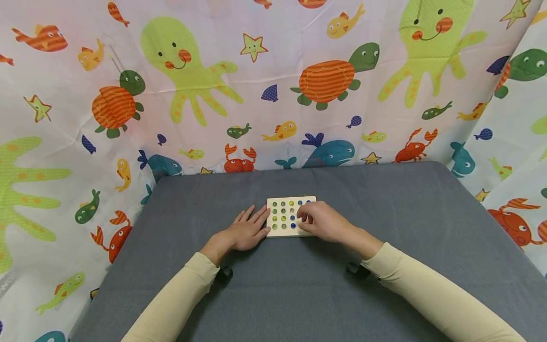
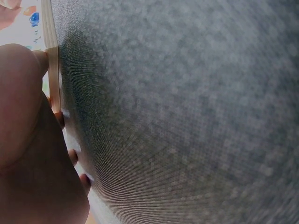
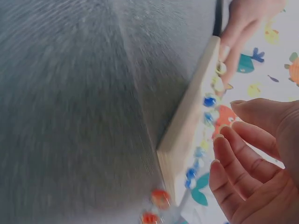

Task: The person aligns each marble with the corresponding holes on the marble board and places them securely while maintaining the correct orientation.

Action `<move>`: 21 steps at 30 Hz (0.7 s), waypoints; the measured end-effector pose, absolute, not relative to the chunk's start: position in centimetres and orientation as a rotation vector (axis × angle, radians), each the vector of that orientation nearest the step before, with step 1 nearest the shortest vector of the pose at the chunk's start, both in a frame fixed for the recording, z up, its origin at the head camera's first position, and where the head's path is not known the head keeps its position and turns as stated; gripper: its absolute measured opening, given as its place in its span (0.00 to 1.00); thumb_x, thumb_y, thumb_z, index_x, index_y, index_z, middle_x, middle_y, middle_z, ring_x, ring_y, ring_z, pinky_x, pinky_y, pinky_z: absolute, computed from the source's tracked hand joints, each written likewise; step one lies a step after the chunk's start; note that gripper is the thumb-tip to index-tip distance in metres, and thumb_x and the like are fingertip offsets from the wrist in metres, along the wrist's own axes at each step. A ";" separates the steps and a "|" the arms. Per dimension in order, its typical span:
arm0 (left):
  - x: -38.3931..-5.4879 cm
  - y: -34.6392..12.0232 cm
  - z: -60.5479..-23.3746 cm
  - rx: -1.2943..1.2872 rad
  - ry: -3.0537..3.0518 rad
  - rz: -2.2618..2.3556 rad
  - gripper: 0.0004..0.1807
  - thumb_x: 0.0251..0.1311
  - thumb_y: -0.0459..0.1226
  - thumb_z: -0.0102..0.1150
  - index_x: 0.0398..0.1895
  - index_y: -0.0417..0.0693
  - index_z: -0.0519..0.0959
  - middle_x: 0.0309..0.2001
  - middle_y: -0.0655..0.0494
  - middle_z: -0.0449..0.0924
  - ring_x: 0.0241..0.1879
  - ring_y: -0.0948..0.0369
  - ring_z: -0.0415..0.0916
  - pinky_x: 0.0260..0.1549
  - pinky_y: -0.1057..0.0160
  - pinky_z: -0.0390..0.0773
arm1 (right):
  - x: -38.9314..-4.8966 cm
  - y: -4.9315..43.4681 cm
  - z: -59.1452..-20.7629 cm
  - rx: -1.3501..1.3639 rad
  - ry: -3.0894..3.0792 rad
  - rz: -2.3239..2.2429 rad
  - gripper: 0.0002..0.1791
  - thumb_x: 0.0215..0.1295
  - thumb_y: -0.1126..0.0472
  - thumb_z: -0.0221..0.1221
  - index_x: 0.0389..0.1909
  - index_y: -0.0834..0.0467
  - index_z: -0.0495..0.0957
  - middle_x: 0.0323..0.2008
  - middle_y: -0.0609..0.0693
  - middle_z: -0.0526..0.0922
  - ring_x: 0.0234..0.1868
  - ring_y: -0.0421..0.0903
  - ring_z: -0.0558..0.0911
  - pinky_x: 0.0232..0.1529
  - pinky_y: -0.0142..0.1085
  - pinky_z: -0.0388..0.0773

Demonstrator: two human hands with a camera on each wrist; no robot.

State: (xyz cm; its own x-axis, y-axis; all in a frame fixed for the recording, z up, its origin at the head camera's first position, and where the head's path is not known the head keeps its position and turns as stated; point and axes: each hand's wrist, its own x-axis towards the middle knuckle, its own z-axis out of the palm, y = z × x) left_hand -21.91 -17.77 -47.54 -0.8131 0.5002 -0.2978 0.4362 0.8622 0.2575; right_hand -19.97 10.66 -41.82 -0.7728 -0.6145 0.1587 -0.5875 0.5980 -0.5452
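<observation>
A pale wooden board with rows of round holes lies on the grey cloth. Glass marbles sit in it, greenish ones at the left and blue ones further right. My left hand rests flat beside the board, its fingertips and thumb at the left edge. Over the right part of the board is my right hand, hiding the holes under it. In the right wrist view its thumb and bent fingers stand apart, with nothing seen between them.
Red-orange marbles lie past the board's end in the right wrist view; the right hand hides that spot from the head view. Grey cloth covers the table. A sea-animal printed curtain hangs behind and at the sides.
</observation>
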 end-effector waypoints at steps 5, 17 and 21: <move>-21.8 -17.7 -47.4 0.684 2.678 0.271 0.38 0.79 0.60 0.32 0.85 0.62 0.38 0.84 0.64 0.34 0.82 0.50 0.27 0.77 0.42 0.33 | -19.4 12.4 -40.9 -1.024 2.810 -0.897 0.11 0.65 0.65 0.68 0.47 0.63 0.85 0.34 0.48 0.84 0.31 0.42 0.78 0.32 0.34 0.77; -21.9 -17.7 -47.5 0.684 2.673 0.247 0.38 0.79 0.61 0.30 0.85 0.62 0.37 0.84 0.64 0.33 0.82 0.51 0.26 0.77 0.43 0.33 | -19.2 17.2 -41.3 -0.961 2.907 -0.818 0.07 0.65 0.64 0.69 0.43 0.60 0.86 0.36 0.47 0.83 0.33 0.40 0.78 0.35 0.38 0.78; -21.9 -17.8 -47.5 0.697 2.677 0.264 0.38 0.79 0.61 0.31 0.85 0.61 0.38 0.84 0.63 0.34 0.82 0.50 0.27 0.77 0.42 0.33 | -19.6 18.5 -41.6 -0.947 2.922 -0.822 0.08 0.64 0.66 0.69 0.44 0.62 0.86 0.38 0.52 0.85 0.34 0.42 0.79 0.36 0.41 0.80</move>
